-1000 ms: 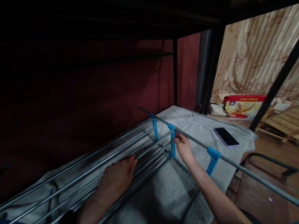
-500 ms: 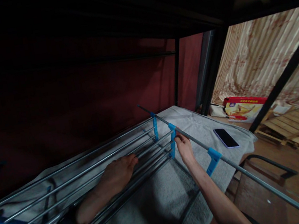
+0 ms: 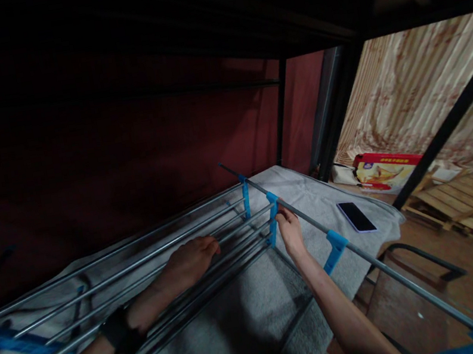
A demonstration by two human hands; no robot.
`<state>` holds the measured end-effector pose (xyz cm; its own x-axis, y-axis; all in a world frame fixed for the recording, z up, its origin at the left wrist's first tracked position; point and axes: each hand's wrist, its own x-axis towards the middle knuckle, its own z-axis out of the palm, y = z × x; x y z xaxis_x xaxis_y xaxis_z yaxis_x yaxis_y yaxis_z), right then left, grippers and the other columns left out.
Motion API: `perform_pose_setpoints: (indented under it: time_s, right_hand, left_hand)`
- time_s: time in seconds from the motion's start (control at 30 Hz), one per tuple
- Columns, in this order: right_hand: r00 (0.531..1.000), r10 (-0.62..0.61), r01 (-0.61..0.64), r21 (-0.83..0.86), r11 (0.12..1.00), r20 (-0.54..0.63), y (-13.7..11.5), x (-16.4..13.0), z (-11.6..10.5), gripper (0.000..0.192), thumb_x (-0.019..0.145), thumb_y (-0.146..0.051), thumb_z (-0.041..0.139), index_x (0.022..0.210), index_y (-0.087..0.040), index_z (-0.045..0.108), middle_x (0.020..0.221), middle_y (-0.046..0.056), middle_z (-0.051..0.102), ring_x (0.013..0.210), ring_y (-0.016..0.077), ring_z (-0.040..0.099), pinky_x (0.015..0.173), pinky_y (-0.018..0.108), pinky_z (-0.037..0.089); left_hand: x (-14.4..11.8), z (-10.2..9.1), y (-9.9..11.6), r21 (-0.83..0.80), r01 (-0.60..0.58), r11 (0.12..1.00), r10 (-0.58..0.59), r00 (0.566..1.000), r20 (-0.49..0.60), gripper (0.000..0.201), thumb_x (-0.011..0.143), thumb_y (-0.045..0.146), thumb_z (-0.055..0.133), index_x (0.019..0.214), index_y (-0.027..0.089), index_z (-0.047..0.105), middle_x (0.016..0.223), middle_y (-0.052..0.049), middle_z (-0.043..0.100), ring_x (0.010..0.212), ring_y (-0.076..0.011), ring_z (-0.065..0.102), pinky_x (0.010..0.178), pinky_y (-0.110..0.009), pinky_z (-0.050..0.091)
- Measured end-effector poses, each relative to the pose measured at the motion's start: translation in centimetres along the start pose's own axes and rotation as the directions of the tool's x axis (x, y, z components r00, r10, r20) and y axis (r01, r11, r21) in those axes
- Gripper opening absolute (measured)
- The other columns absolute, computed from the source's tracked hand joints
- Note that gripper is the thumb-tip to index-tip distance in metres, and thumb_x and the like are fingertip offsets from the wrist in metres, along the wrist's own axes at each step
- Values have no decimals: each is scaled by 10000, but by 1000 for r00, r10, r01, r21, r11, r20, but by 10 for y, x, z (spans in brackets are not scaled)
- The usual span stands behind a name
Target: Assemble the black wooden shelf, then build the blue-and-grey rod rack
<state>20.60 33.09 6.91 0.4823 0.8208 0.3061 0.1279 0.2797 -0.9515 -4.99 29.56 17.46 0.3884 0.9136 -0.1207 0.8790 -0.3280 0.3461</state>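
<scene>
A rack of grey metal rods (image 3: 141, 259) with blue plastic connectors lies on a grey towel (image 3: 250, 313) on a low bed under a dark upper bunk. My left hand (image 3: 191, 260) rests flat on top of several rods, a black band on its wrist. My right hand (image 3: 289, 228) is closed on the blue connector (image 3: 273, 219) where it meets the long diagonal side rod (image 3: 368, 260). A second blue connector (image 3: 334, 248) sits farther down that rod, near my forearm.
A black phone (image 3: 355, 216) lies on the towel's right end. Behind it stands a red and yellow box (image 3: 382, 167) against a striped curtain. A wooden slatted pallet (image 3: 462, 199) lies on the floor to the right. Black bed-frame posts (image 3: 448, 117) cross the right side.
My left hand and forearm have slid a little forward along the rods. My right hand has stayed on the blue connector. The view has shifted slightly.
</scene>
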Motion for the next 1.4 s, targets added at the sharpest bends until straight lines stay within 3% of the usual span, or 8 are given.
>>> perform_pose_setpoints:
  time_s: [0.3,0.53,0.63,0.77,0.97,1.07,1.27,1.4]
  right_hand:
    - [993,35,-36,-4,999,-109,6,-27,-1,457,756,-289,489,1195,-181,559,1222,115,602,1124,238,556,1015,410,412]
    - [834,-465,518,-131,845,297,-41,-109,20,385,889,-143,389,1233,-223,541,1266,117,526,1246,239,476,1060,480,401]
    - [685,-547,675,-136,725,481,-64,-120,41,439,892,-94,375,1279,-219,542,1332,118,508,1274,238,463,1070,466,403]
    - [493,-551,800,-102,591,674,-84,-131,76,478,884,-73,402,1320,-203,547,1366,123,509,1264,256,468,1075,475,397]
    - [211,-533,886,69,458,819,-103,-156,123,489,914,-73,422,1381,-199,493,1344,118,559,1220,241,505,1126,484,336]
    - [143,-527,903,108,416,838,-114,-163,139,485,938,-67,387,1391,-222,466,1319,101,579,1176,222,538,1143,487,299]
    - [-21,-500,901,232,365,866,-140,-179,170,358,946,-103,420,1277,-200,517,1208,93,605,1049,224,572,947,376,455]
    - [-87,-463,894,274,354,882,-155,-200,195,308,948,-104,407,1224,-178,521,1114,91,621,964,218,603,866,363,492]
  left_hand:
    - [-22,10,18,241,50,969,22,957,-288,455,972,481,346,1186,195,627,1131,-131,671,944,-276,649,824,-405,472]
    - [-65,44,16,171,27,985,101,712,-695,359,971,385,428,1232,211,603,1182,-120,634,1121,-272,549,985,-422,388]
    - [-106,78,-12,-103,253,962,-220,499,-838,274,977,379,392,976,217,614,933,-86,625,972,-255,564,917,-419,407]
    - [-155,107,-62,-567,304,765,-599,14,-801,281,969,438,364,875,219,513,850,-50,536,910,-238,545,891,-410,458]
    - [-193,91,-125,-800,74,595,-679,-485,-550,219,906,405,450,963,201,503,1047,-73,572,1098,-240,550,1054,-425,416]
    - [-198,73,-137,-750,-52,659,-658,-524,-541,303,856,340,505,1099,160,507,1169,-107,565,1143,-234,544,1075,-404,401]
    - [-202,56,-141,-656,-112,746,-664,-196,-722,415,801,292,498,1196,170,539,1023,-59,635,977,-208,625,957,-379,492]
    - [-207,61,-150,-631,-260,731,-675,-141,-724,474,810,345,516,1254,185,561,1169,-81,619,872,-168,620,786,-296,525]
